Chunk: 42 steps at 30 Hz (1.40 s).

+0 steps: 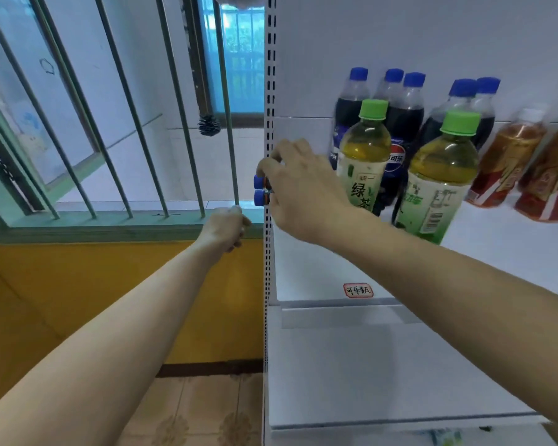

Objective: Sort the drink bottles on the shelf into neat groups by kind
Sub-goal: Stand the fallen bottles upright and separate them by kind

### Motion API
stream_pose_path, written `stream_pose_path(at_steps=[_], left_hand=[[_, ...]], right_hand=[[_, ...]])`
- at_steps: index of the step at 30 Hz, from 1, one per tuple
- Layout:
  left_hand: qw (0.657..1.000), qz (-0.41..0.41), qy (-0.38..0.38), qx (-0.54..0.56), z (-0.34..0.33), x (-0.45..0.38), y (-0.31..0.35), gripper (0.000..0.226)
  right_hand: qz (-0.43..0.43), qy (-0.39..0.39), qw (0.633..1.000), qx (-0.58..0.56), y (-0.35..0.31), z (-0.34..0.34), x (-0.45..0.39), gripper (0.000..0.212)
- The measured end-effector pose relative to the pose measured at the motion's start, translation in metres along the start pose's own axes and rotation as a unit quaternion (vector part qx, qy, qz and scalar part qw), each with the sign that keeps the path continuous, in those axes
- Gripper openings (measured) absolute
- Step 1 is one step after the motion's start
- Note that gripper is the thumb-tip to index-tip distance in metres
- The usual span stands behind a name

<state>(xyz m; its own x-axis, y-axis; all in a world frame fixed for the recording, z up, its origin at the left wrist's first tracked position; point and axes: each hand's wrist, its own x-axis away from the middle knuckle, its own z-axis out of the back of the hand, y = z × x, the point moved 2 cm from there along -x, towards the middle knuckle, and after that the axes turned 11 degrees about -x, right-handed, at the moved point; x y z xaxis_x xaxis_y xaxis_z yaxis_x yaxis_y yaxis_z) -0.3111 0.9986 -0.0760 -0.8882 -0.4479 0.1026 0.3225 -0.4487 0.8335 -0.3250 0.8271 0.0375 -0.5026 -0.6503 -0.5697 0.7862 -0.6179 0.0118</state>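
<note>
Right grip (298,185) reaches to the left end of the white shelf (512,239), and I see its fingers curled around two blue caps (258,189) stacked one above the other right at the slotted shelf post (270,123); the bodies of those bottles are hidden behind the hand, so I cannot tell their kind for sure. Left grip (227,228) hangs off the shelf, out beside the post in front of the green window sill (126,222), fingers loosely curled with nothing in them that I can make out.

On the shelf, just to the right of my right hand, stand two green tea bottles (364,159) with green caps, one nearer the front. Behind them along the back wall is a row of dark cola bottles (406,123) with blue caps, five by my count, close together. Further right lie or lean two amber tea bottles (509,156) with red labels, blurred at the edge of view. A small red-bordered label (358,290) with handwriting sits on the front lip of the shelf. Below it is another white shelf board (368,375). Left of the post are window bars (126,107), a yellow wall (78,284) and a tiled floor (190,413).
</note>
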Motion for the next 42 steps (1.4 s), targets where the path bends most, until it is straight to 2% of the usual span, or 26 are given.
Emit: stream_pose_path(at_steps=[3,6,9,12,16,18,21,25,29,32,36,40,42], left_hand=[[0.998,-0.052,0.017,0.006,0.012,-0.033,0.003,0.033],[0.997,-0.072,-0.025,-0.007,0.004,-0.062,0.0,0.028],[0.993,-0.091,-0.078,0.002,-0.006,-0.089,-0.003,0.026],[0.982,-0.091,-0.15,0.064,-0.018,-0.111,0.001,0.027],[0.971,0.023,-0.188,0.145,-0.033,-0.127,0.008,0.03],[0.961,0.06,-0.213,0.169,-0.037,-0.131,0.011,0.03],[0.953,0.068,-0.245,0.165,-0.039,-0.132,0.01,0.03],[0.946,0.063,-0.277,0.159,-0.041,-0.127,0.011,0.036],[0.934,0.065,-0.288,0.202,-0.047,-0.123,0.016,0.027],[0.941,0.05,-0.264,0.207,-0.054,-0.122,0.018,0.018],[0.957,0.021,-0.236,0.169,-0.063,-0.126,0.015,0.019],[0.958,0.014,-0.24,0.158,-0.069,-0.13,0.012,0.034],[0.954,0.021,-0.248,0.165,-0.07,-0.132,0.011,0.041]], right_hand=[[-0.054,-0.055,0.997,0.022,0.003,-0.035,-0.011,0.048],[-0.12,-0.112,0.985,0.048,0.008,-0.062,-0.024,0.05],[-0.14,-0.13,0.976,0.104,0.011,-0.078,-0.035,0.042],[-0.158,-0.091,0.977,0.107,0.01,-0.077,-0.04,0.04],[-0.198,-0.016,0.977,0.076,0.01,-0.044,-0.05,0.04],[-0.224,0.038,0.973,0.034,0.016,-0.023,-0.06,0.037],[-0.284,0.111,0.951,-0.045,0.03,0.001,-0.078,0.029],[-0.362,0.123,0.921,-0.073,0.05,0.02,-0.1,0.035],[-0.415,0.12,0.898,-0.085,0.059,0.035,-0.11,0.041],[-0.442,0.084,0.892,-0.05,0.062,0.042,-0.109,0.041],[-0.455,0.036,0.89,0.014,0.061,0.042,-0.106,0.036],[-0.443,0.011,0.891,0.095,0.054,0.042,-0.107,0.035],[-0.408,0.002,0.895,0.181,0.043,0.041,-0.11,0.037]])
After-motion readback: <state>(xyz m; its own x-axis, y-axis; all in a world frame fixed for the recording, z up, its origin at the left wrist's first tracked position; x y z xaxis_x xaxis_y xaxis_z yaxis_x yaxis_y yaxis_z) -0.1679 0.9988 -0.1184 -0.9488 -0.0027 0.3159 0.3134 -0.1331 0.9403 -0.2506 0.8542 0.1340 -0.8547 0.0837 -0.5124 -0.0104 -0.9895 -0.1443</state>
